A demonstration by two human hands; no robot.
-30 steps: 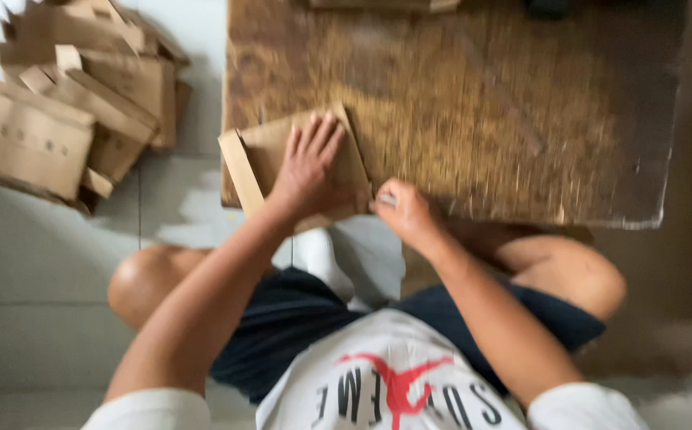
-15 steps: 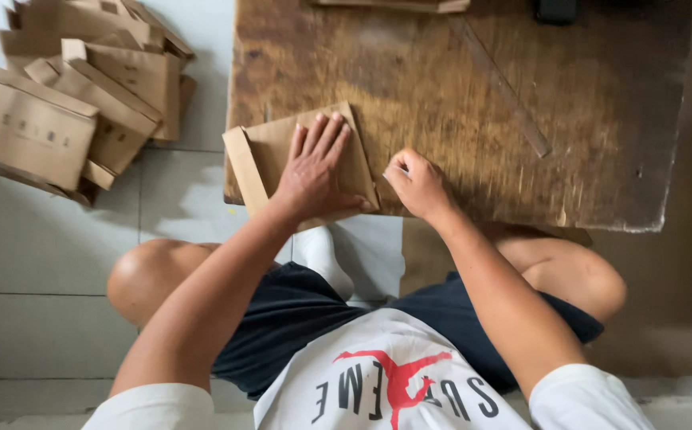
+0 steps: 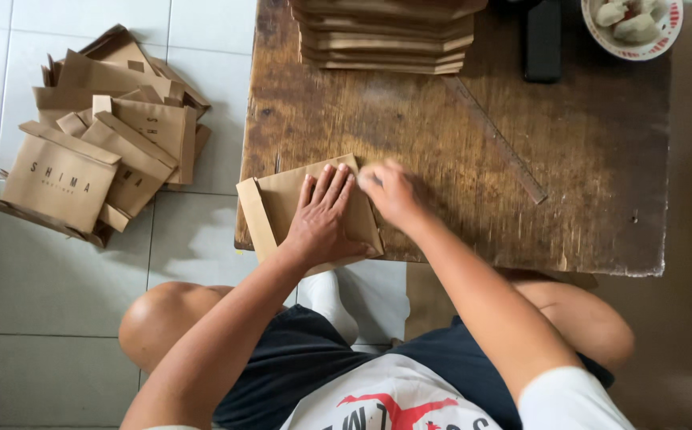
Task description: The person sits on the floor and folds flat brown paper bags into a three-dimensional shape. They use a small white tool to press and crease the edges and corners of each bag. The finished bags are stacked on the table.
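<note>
My left hand (image 3: 321, 219) lies flat on the brown paper bag (image 3: 282, 209), fingers spread a little and palm pressing it down onto the wooden table (image 3: 449, 135). My right hand (image 3: 392, 193) sits just beside the left one, at the bag's upper right corner; it is blurred, so I cannot tell whether its fingers pinch the paper or only press on it. The bag rests at the table's near left corner, with its folded flap hanging slightly over the table's left edge. Farther across the table from the bag, a long thin wooden ruler (image 3: 495, 140) lies at a slant. At the table's far edge sits a stack of flat brown bags (image 3: 386, 33), with a dark rectangular object (image 3: 543, 41) to its right and a bowl (image 3: 634, 25) holding pale lumps at the far right corner. On the tiled floor (image 3: 59, 287) left of the table lies a loose heap of finished bags (image 3: 99, 139).
</note>
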